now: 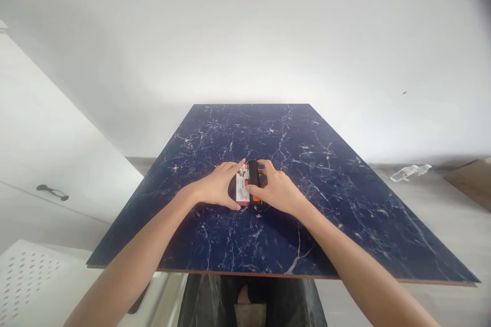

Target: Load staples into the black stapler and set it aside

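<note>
A small white and red printed box (pixel 242 186) lies near the middle of the dark blue marbled tabletop (pixel 268 133). Right beside it, on its right, is a black block-shaped object (pixel 253 171) with an orange patch near its close end; its exact kind cannot be made out. My left hand (pixel 220 185) spans the box from the left, thumb at the near end and fingertips at the far end. My right hand (pixel 278 189) is closed round the black object, its thumb reaching across the top toward the box. The fingers partly cover both things.
A white wall rises behind the table. To the left stands a white cabinet door with a dark handle (pixel 52 193), with a white perforated surface (pixel 26 281) below. Clear plastic bottles (pixel 410 172) and a brown cardboard piece (pixel 471 181) lie on the floor at right.
</note>
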The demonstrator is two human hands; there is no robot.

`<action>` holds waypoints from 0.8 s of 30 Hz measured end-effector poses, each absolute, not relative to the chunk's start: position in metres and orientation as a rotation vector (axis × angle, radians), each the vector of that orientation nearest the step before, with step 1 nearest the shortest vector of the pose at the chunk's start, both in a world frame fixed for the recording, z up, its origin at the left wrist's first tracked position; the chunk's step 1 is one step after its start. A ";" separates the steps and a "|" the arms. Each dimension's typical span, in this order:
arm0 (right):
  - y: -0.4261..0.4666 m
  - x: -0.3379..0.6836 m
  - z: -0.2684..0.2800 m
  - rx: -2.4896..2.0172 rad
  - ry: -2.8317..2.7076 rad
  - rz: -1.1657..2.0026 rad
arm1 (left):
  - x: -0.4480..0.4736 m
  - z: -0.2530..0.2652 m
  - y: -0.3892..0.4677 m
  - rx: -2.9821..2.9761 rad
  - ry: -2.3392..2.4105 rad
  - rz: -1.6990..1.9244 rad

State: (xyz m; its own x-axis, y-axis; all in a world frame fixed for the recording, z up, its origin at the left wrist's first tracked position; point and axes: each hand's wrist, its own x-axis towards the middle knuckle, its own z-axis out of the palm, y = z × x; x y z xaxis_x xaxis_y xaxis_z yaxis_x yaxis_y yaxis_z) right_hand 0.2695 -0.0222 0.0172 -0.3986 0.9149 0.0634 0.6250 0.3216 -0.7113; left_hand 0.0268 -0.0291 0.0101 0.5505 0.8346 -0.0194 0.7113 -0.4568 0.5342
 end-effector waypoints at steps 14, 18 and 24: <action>0.007 0.373 0.033 -1.829 -2.150 0.244 | 0.166 -0.006 0.040 2.442 1.205 0.408; 0.053 0.439 0.039 -1.993 -2.120 0.206 | 0.242 -0.008 0.099 2.518 1.065 0.362; 0.106 0.508 0.033 -2.139 -1.986 0.309 | 0.312 -0.005 0.156 2.599 1.069 0.248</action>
